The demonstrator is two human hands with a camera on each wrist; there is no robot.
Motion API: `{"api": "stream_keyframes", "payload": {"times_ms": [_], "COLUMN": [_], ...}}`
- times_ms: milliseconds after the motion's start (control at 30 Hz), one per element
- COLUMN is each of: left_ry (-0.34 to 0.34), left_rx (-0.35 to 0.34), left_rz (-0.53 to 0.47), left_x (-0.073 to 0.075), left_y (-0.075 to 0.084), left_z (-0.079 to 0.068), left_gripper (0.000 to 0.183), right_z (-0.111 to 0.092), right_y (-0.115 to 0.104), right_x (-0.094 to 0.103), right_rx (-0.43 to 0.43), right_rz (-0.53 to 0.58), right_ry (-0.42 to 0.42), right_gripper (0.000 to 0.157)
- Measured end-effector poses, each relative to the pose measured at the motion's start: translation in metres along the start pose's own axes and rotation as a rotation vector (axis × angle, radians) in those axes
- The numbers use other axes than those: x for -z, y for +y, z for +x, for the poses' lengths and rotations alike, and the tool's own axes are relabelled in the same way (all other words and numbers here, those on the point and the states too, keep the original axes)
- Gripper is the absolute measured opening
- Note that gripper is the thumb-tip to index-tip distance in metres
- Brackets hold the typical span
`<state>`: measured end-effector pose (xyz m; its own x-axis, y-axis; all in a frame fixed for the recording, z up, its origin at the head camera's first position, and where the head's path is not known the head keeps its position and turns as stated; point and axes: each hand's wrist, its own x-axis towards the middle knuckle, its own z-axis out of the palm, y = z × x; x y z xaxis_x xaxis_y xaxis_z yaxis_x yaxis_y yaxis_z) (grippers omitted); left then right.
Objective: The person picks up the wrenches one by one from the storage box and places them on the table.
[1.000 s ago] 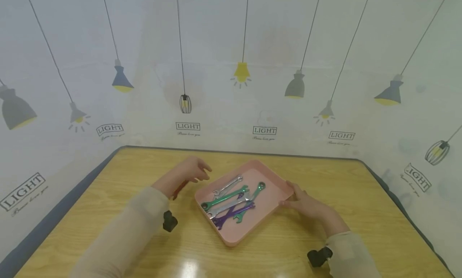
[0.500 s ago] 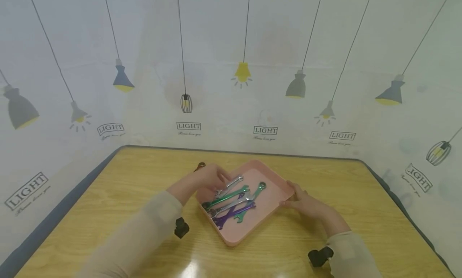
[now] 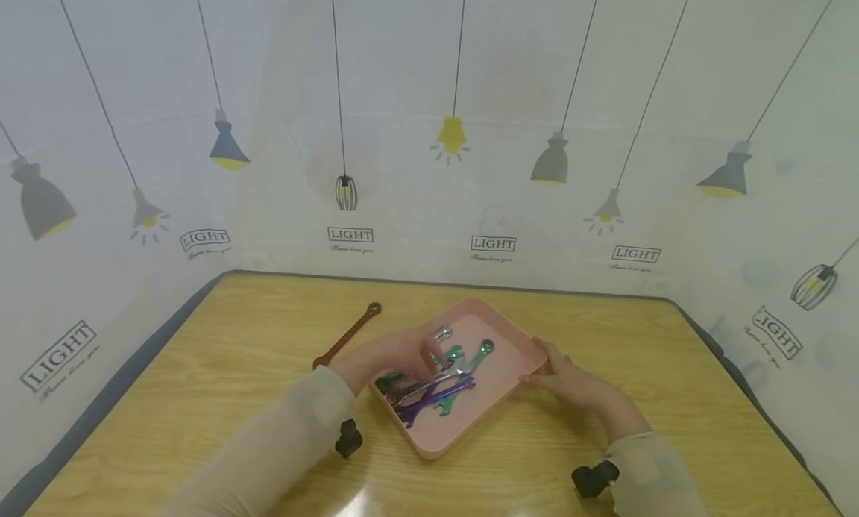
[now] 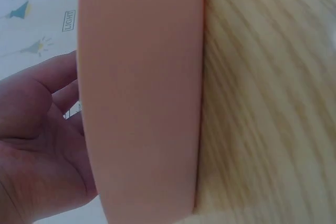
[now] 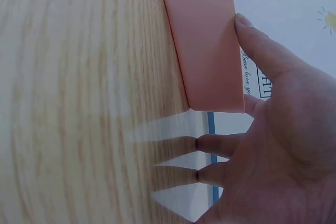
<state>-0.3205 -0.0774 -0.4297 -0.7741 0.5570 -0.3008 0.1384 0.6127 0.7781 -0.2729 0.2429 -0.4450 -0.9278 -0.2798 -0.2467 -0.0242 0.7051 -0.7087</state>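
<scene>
A pink tray [image 3: 496, 420] holds several combination wrenches. Among them are a green wrench [image 3: 479, 358], a purple wrench [image 3: 439, 399] and a silver wrench [image 3: 444, 333]. My left hand [image 3: 406, 353] reaches over the tray's left side, its fingers bent down among the wrenches. In the left wrist view the tray wall [image 4: 142, 93] hides those fingertips. My right hand [image 3: 570, 379] holds the tray's right corner between thumb and index finger. Its other fingers [image 5: 218, 144] reach down to the table in the right wrist view.
A red wrench [image 3: 347, 334] lies alone on the wooden table [image 3: 262, 315], left of the tray. A pale curtain [image 3: 403, 92] printed with lamps stands behind the table and along its sides. Black wrist cameras [image 3: 593, 478] sit below both sleeves.
My left hand has let go of the red wrench, now lying on the table, and has moved right, in over the wrenches. The right hand and tray have stayed put.
</scene>
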Motion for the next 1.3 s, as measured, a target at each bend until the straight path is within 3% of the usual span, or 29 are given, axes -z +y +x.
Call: {"api": "stream_keyframes", "payload": {"times_ms": [133,300,433,800,1067,1300], "left_ry": [-0.008,0.023,0.041,0.033,0.046,0.041], "left_rx": [-0.016,-0.088,-0.091,-0.127,-0.132,-0.055], "left_rz": [0.122,0.329,0.411,0.522,0.589,0.558], "left_x": [-0.004,-0.008,-0.012,-0.014,-0.016,-0.017], "left_y": [-0.001,-0.002,-0.003,-0.004,-0.004,0.003], "left_z": [0.003,0.006,0.005,0.004,0.005,0.002], "left_gripper": [0.042,0.055,0.058,0.073,0.070,0.067], "right_z": [0.000,0.000,0.000,0.001,0.000,0.001], "right_y": [0.001,0.000,0.000,0.002,0.000,0.001], "right_x": [-0.001,-0.001,-0.001,-0.001,-0.001,-0.001], "right_rx": [-0.001,-0.003,-0.016,-0.010,-0.005,0.000], "right_rz": [0.002,0.007,0.000,0.000,-0.002,-0.005], "right_ry": [0.002,0.007,0.007,0.004,0.001,0.001], "right_gripper": [0.094,0.094,0.094,0.095,0.094,0.093]}}
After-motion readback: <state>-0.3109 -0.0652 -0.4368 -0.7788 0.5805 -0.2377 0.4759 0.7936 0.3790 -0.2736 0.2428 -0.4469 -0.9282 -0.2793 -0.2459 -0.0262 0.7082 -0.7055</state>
